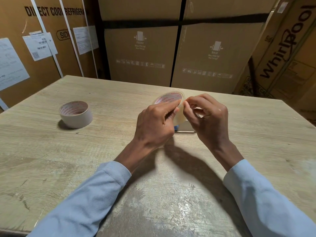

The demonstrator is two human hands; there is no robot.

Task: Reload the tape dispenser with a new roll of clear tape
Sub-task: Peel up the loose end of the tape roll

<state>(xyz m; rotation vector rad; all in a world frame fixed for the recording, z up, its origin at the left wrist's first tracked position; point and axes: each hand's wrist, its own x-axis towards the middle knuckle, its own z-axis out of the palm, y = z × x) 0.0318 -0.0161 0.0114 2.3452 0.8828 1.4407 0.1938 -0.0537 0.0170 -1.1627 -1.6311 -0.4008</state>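
While the spare roll [76,114] sits flat and untouched well out on the left of the table [42,159], all the action is at centre: the left hand [154,124] is curled round the new roll of clear tape [169,98], holding it upright on edge with the thumb and forefinger lying along its rim. Just below and behind the knuckles a bit of the dispenser [186,127] peeks out, a pale metal plate with a speck of blue beside it (most of it is hidden, so I can't tell whether the roll is already seated on it). On to the right hand [207,115], which comes in with the wrist raised, fingers bent and the thumb and forefinger pinched tight against the roll's edge, picking, I'd say, for the loose end of the tape. That's where it could go sour: clear tape hides its own end, and a nail dragged at an angle may split off a thin sliver rather than the full width; the freed end could also stick back down or cling to a fingertip if the pinch slackens. Stacked cardboard boxes [142,53] stand behind the table.
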